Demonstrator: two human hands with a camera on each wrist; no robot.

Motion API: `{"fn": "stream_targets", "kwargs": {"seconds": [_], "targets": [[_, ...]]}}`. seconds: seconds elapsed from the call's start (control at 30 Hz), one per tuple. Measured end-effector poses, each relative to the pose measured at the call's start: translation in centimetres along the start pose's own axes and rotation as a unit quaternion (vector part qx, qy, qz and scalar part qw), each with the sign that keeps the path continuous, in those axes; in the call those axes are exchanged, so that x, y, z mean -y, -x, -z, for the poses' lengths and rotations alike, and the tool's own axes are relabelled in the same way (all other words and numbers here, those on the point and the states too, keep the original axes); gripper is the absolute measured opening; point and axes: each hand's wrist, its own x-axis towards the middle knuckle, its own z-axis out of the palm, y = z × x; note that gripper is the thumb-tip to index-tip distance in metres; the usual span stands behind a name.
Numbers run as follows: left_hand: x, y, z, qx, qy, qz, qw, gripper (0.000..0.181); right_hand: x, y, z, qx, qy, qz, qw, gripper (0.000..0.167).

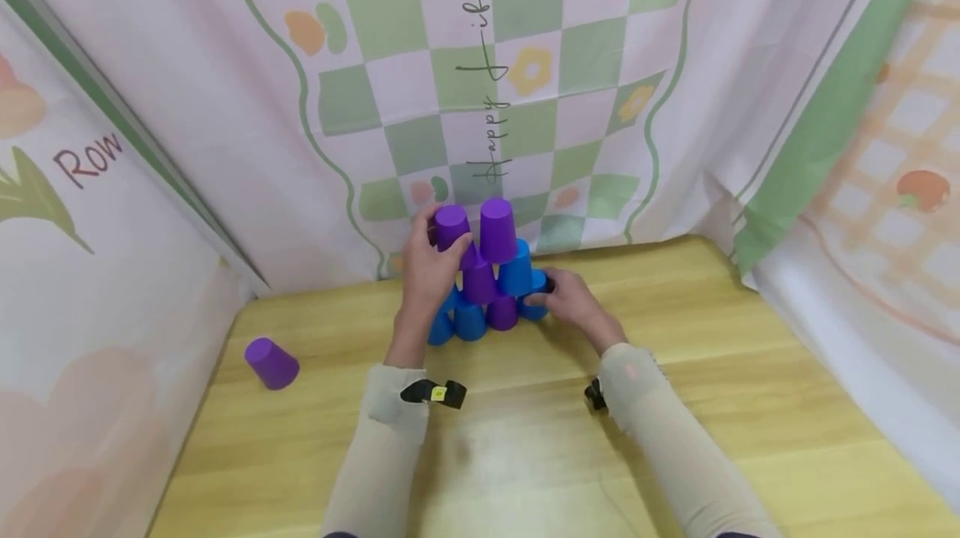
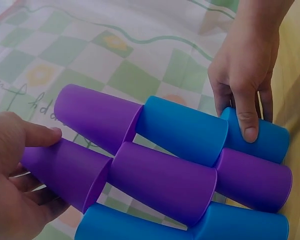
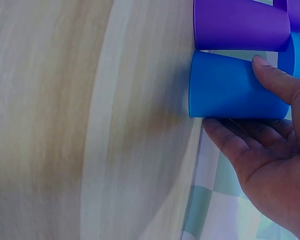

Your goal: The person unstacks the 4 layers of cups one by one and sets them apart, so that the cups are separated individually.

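Upside-down purple and blue cups stand stacked in tiers like a pyramid. On the third tier, my left hand grips a purple cup between thumb and fingers. Its rim is at the purple cup and blue cup of the tier below; whether it rests fully on them I cannot tell. Another purple cup sits beside it on the same tier, over a blue cup. Down at the right end of the bottom row, my right hand holds a blue cup, thumb on one side, fingers on the other.
A lone purple cup stands upside down on the wooden table, left of the stack. A checked cloth hangs close behind the stack, and printed cloths hang at both sides.
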Motion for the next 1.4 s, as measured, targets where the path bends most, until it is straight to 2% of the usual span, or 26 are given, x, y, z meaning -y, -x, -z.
{"fn": "stream_targets", "kwargs": {"seconds": [0.3, 0.57, 0.7, 0.9, 1.1, 1.4], "targets": [[0.0, 0.1, 0.3, -0.011, 0.007, -0.022, 0.9997, 0.061, -0.4, -0.1, 0.2, -0.003, 0.006, -0.007, 0.9999, 0.027], [0.4, 1.1, 0.8, -0.022, 0.016, -0.027, 0.9993, 0.059, -1.0, 0.1, -0.1, -0.007, 0.014, -0.006, 0.9999, 0.029], [0.5, 1.7, 1.5, -0.040, 0.033, -0.017, 0.9985, 0.057, -1.0, 0.0, -0.3, -0.008, 0.013, -0.005, 0.9999, 0.031], [1.4, 2.6, 2.7, -0.066, 0.042, -0.012, 0.9969, 0.054, -0.7, 0.1, -0.4, -0.008, 0.016, -0.005, 0.9998, 0.031], [2.2, 3.7, 4.0, -0.078, 0.053, -0.006, 0.9955, 0.055, -0.4, 0.1, -0.6, -0.003, 0.015, -0.001, 0.9999, 0.031], [2.4, 4.9, 6.4, -0.111, 0.061, 0.005, 0.9920, 0.060, 0.0, 0.0, -0.4, -0.003, 0.008, -0.013, 0.9999, 0.037]]}}
